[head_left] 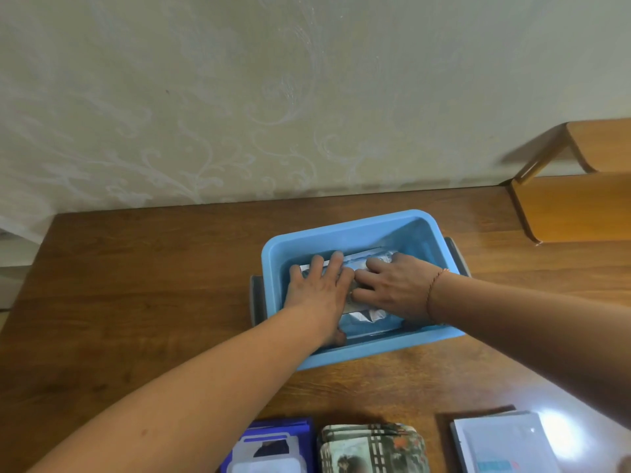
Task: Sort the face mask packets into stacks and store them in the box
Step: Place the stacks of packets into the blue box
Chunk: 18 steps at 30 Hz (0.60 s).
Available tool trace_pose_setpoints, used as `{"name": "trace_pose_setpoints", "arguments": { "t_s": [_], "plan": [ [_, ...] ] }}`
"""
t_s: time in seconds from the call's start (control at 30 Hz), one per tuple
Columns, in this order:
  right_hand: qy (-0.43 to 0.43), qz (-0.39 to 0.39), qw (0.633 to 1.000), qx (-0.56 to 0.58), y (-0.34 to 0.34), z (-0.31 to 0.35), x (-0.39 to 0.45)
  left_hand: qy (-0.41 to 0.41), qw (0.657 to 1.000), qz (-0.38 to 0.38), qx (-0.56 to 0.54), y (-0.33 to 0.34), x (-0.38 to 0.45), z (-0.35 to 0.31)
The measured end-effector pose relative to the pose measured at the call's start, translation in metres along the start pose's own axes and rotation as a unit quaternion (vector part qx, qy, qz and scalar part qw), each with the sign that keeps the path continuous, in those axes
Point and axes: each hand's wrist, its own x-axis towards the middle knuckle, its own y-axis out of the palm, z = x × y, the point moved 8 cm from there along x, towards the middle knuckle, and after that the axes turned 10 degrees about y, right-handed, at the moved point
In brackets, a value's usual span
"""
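Observation:
A light blue plastic box (345, 230) stands on the wooden table (143, 274). Inside it lies a stack of silvery mask packets (367, 315). My left hand (317, 288) lies flat on the left part of the stack with fingers spread and straight. My right hand (392, 285) presses on the right part, fingers pointing left, a thin bracelet at the wrist. Both hands cover most of the stack. At the near table edge lie three more stacks: dark blue packets (273, 445), green patterned packets (372, 445) and pale white-blue packets (498, 442).
The box has grey handles (256, 298) at both ends. A lighter wooden shelf (577, 199) stands at the table's far right corner. A patterned wall (239, 97) runs behind the table. Bare table surface extends to the left of the box.

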Motion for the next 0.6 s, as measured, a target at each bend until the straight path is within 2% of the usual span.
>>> {"name": "trace_pose_setpoints", "arguments": {
  "t_s": [0.13, 0.4, 0.6],
  "plan": [
    [-0.003, 0.031, 0.999, -0.030, 0.007, 0.002, 0.000, -0.003, 0.999, 0.019, 0.026, 0.005, 0.001, 0.001],
    [0.022, 0.063, 0.998, -0.006, -0.004, -0.002, -0.005, 0.014, 0.998, -0.001, 0.066, 0.003, 0.004, -0.005],
    [0.031, 0.067, 0.997, -0.019, -0.008, -0.002, -0.005, 0.032, 0.999, 0.012, 0.029, 0.005, 0.005, -0.001]
  ]
}}
